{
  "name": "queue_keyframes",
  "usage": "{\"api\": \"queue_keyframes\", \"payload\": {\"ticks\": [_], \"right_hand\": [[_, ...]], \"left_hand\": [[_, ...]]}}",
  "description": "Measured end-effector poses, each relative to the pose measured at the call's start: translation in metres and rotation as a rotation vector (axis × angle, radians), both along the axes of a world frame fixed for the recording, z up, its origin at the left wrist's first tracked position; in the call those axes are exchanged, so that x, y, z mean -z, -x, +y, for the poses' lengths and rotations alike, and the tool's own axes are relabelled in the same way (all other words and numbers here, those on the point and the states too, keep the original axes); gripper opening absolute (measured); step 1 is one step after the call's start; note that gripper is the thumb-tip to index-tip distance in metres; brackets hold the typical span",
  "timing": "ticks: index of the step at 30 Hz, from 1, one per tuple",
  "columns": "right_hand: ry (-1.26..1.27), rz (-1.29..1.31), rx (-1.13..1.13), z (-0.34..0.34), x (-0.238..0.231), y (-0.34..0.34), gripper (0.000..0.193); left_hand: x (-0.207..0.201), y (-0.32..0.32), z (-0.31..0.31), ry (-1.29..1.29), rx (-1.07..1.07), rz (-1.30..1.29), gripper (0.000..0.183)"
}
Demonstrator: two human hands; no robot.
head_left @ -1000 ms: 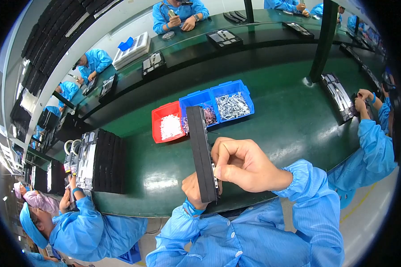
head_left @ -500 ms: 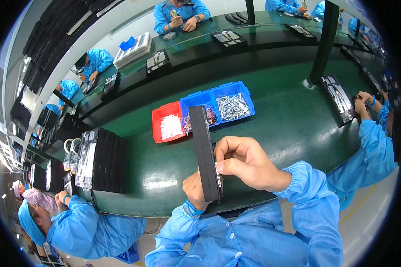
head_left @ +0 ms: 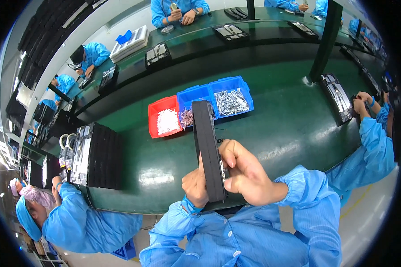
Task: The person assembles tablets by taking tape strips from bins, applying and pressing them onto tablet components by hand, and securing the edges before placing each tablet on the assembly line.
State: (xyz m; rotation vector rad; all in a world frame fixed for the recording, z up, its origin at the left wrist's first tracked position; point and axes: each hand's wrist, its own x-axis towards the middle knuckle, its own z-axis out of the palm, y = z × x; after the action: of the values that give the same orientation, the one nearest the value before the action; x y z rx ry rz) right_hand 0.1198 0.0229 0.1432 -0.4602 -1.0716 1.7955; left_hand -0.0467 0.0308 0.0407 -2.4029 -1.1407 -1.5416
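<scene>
While clasping a black case in the left hand, holds the right hand curled at its side, cannot tell if pinching anything.

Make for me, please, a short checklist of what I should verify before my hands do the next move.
1. Left hand supports the black tray: ok, it holds the lower part from the left.
2. Right hand is at the tray: ok, it is at the lower right side.
3. Right hand's grip has a small piece: cannot tell, the tray edge partly hides it.
4. Tray's face is readable from above: not ok, the tray is on edge and mostly its dark side shows.
5. Red bin is stocked: ok, white pieces lie in it.
6. Middle blue bin is fully in view: not ok, the tray covers part of it.
</scene>
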Motion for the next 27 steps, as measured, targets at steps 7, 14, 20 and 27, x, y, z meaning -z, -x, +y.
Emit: {"api": "queue_keyframes", "payload": {"ticks": [7, 14, 20, 27], "right_hand": [[-0.133, -0.016, 0.016, 0.011, 0.012, -0.002, 0.027], [-0.077, -0.076, 0.037, 0.021, 0.008, -0.006, 0.019], [-0.002, -0.098, -0.026, 0.024, -0.002, -0.011, 0.02], [-0.079, 0.074, 0.065, 0.007, 0.019, 0.004, 0.034]], "left_hand": [[0.011, 0.002, 0.001, 0.015, -0.008, -0.066, 0.056], [0.006, -0.002, 0.001, -0.072, -0.059, 0.029, 0.061], [0.004, -0.004, 0.001, -0.035, -0.069, 0.015, 0.064], [0.004, 0.002, 0.001, -0.015, -0.009, 0.028, 0.067]]}}
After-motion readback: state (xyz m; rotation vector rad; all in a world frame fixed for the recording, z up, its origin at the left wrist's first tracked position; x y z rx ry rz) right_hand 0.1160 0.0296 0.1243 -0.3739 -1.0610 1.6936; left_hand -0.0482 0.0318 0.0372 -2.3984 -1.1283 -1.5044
